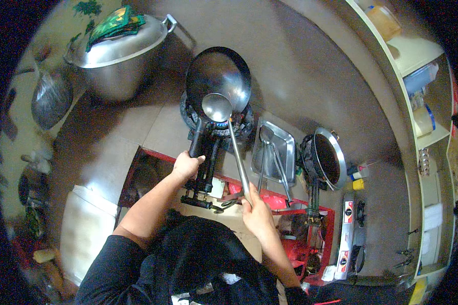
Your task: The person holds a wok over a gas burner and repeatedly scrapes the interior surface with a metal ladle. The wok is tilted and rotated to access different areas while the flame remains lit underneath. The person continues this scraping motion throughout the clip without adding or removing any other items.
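Observation:
A dark metal wok [221, 76] sits tilted over a gas burner [246, 124], where a small blue flame shows below the wok's near edge. My left hand [187, 164] is closed around the wok's black handle [195, 141]. In my right hand [257, 213] is the long handle of a steel ladle [216, 108], whose round bowl lies over the near rim of the wok. Nothing can be made out inside the wok apart from its shiny surface.
Right of the burner, a steel tray [256, 160] holds a ladle and another long utensil. Further right are a pan [330, 160] on a second burner and a two-burner stove [345, 236]. A large lidded pot [114, 76] stands back left; shelves [416, 126] line the right.

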Tool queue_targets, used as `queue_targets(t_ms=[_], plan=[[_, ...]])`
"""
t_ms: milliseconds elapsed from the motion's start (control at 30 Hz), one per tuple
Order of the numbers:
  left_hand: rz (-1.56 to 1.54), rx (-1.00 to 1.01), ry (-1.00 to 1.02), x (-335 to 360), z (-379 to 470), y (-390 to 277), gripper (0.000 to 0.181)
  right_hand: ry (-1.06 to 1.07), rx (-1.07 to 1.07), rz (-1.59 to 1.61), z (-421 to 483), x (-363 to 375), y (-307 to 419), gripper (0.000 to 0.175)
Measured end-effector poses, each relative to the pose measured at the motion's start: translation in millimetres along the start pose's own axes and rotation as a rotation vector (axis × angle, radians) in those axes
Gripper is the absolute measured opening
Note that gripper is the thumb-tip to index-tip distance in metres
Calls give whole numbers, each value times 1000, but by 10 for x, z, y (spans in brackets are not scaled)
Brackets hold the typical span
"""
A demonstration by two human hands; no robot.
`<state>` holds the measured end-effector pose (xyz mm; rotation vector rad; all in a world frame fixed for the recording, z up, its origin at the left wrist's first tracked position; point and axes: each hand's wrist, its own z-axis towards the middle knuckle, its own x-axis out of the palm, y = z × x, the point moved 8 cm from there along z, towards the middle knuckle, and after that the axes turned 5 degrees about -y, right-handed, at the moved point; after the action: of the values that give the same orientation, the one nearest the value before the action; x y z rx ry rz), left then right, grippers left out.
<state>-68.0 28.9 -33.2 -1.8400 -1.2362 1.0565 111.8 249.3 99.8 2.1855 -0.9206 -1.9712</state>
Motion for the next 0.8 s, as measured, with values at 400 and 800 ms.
queue_targets(t_ms=[400,800], plan=[[46,-5,-61,75,190,183,58,3,196,-41,-144,-260,-28,65],[51,-24,-31,59,107,113,54,-207,-2,85,-99,-252,-151,63]])
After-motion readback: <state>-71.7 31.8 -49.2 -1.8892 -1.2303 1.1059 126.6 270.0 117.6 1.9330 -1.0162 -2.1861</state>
